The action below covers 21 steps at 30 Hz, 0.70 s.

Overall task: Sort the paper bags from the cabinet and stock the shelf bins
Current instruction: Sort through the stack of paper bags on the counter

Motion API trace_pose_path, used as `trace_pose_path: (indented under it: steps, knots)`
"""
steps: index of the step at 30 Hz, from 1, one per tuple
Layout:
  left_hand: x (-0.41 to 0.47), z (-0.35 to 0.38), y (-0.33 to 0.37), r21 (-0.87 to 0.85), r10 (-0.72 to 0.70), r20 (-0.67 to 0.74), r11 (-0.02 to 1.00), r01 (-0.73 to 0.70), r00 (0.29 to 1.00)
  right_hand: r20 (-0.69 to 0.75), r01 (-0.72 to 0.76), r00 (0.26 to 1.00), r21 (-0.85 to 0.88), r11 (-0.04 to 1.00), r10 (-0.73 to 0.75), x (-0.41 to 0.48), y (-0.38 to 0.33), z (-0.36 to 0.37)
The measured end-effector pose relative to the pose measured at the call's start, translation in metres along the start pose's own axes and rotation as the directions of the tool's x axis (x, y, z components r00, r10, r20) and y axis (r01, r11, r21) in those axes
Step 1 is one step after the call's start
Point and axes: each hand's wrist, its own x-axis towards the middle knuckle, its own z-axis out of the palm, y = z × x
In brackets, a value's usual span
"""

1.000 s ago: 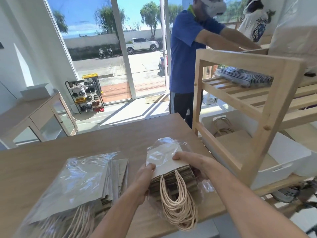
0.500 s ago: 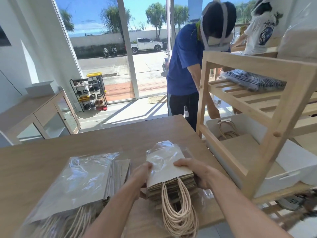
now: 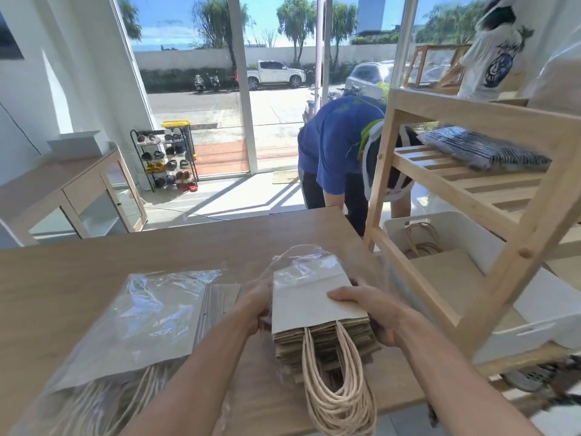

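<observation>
Further out of its clear plastic sleeve (image 3: 297,261) comes the brown twine-handled paper bag stack (image 3: 314,306). Left hand (image 3: 255,306) and right hand (image 3: 379,313) clamp its sides, fingers curled.

Both forearms are reaching fwd. L hand (image 3: 256,306) is gripping the thick tan paper-bag stack (image 3: 309,305) at its left side; R hand (image 3: 379,313) is clasping the right, curling over the top.

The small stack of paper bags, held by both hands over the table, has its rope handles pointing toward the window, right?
Not quite. In the head view the left hand and right hand do hold the small stack of paper bags over the table, but its rope handles point back toward the camera, away from the window.
</observation>
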Motion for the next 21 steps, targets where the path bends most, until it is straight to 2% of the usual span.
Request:
trace_pose_path:
  steps: [4,6,8,10,12,14,18,21]
  knots:
    - [0.007,-0.011,0.006,0.023,-0.003,-0.030,1.000,0.003,1.000,0.064,-0.019,0.998,-0.004,1.000,0.019,-0.007,-0.003,0.001]
    - [0.015,-0.021,0.004,0.132,0.072,-0.114,0.990,-0.056,0.991,0.098,-0.018,0.995,-0.023,1.000,0.021,-0.010,-0.003,0.003]
    - [0.024,-0.030,0.000,0.262,0.168,-0.134,0.956,-0.129,0.977,0.127,-0.016,0.992,-0.039,0.999,0.021,-0.013,-0.003,0.004]
    - [0.025,-0.034,-0.003,0.396,0.281,-0.138,0.895,-0.208,0.950,0.172,-0.018,0.985,-0.053,0.998,0.027,-0.016,-0.003,0.004]
    - [0.027,-0.034,-0.005,0.535,0.419,-0.112,0.790,-0.301,0.901,0.194,-0.018,0.981,-0.070,0.997,0.031,-0.022,-0.004,0.001]
    - [0.030,-0.031,-0.008,0.606,0.495,-0.084,0.714,-0.350,0.865,0.197,-0.010,0.980,-0.077,0.997,0.025,-0.029,-0.004,-0.006]
    - [0.034,-0.030,-0.015,0.609,0.509,-0.085,0.707,-0.360,0.856,0.179,0.030,0.984,-0.068,0.997,-0.017,-0.047,-0.005,-0.025]
    - [0.033,-0.027,-0.019,0.600,0.457,0.036,0.701,-0.385,0.889,0.147,0.072,0.987,-0.046,0.996,-0.065,-0.055,-0.011,-0.032]
